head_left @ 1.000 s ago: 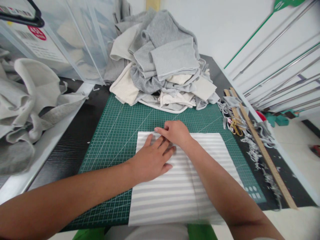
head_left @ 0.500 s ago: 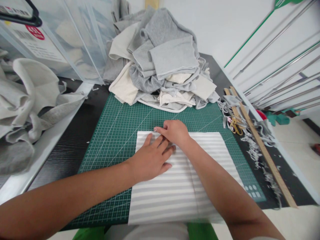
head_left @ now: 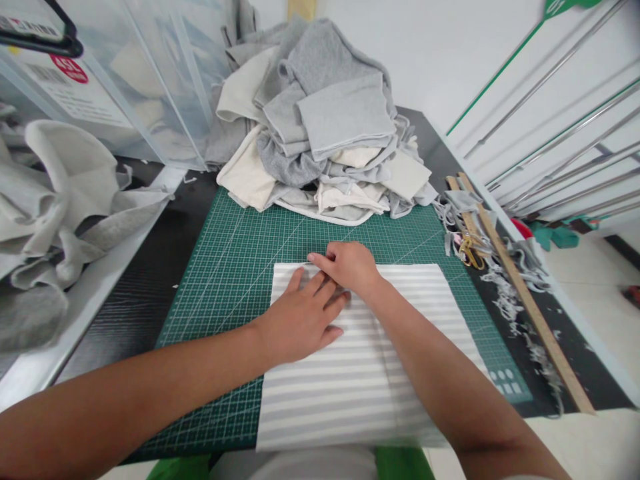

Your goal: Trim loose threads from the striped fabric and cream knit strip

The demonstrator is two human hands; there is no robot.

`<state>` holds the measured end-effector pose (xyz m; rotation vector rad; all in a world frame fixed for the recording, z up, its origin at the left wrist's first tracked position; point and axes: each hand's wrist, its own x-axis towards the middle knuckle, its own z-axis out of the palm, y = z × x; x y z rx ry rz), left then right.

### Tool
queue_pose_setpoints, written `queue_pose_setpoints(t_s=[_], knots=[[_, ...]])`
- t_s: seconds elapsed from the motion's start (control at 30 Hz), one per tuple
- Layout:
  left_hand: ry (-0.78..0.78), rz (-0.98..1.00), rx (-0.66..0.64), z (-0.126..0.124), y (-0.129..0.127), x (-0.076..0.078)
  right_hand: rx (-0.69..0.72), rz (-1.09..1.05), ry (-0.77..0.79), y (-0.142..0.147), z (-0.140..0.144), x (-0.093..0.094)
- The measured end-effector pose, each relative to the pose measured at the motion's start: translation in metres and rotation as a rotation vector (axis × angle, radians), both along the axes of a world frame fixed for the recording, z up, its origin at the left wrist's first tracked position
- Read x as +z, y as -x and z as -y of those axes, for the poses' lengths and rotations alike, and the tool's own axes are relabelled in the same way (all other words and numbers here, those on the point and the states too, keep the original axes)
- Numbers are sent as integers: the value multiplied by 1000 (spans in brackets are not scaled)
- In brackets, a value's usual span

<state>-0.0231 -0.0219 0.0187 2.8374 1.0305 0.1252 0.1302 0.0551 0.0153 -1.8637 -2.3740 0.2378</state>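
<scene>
Striped fabric (head_left: 360,373) lies flat on the green cutting mat (head_left: 235,267), its far edge right under the fingers. Right hand (head_left: 350,267), nearer that edge, fingers pinched together on it; left hand (head_left: 300,320) just behind, fingers spread flat, pressing the fabric.

The left hand (head_left: 300,320) lies flat, palm down, with its fingers spread forward. The right hand (head_left: 350,267) is curled just beyond it, fingertips pinched together, and the two hands touch.
</scene>
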Motion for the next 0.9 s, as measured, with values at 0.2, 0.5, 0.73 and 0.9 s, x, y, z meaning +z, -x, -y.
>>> queue_pose_setpoints(t_s=[0.2, 0.5, 0.73, 0.9], knots=[[-3, -6, -3, 0, 0, 0, 37, -35, 29, -4, -4, 1], [-12, -3, -10, 0, 1, 1, 52, -23, 52, -7, -6, 4], [-2, 5, -2, 0, 0, 1, 45, -9, 53, -6, -6, 5], [1, 9, -4, 0, 0, 1, 48, -19, 44, -6, -6, 4]])
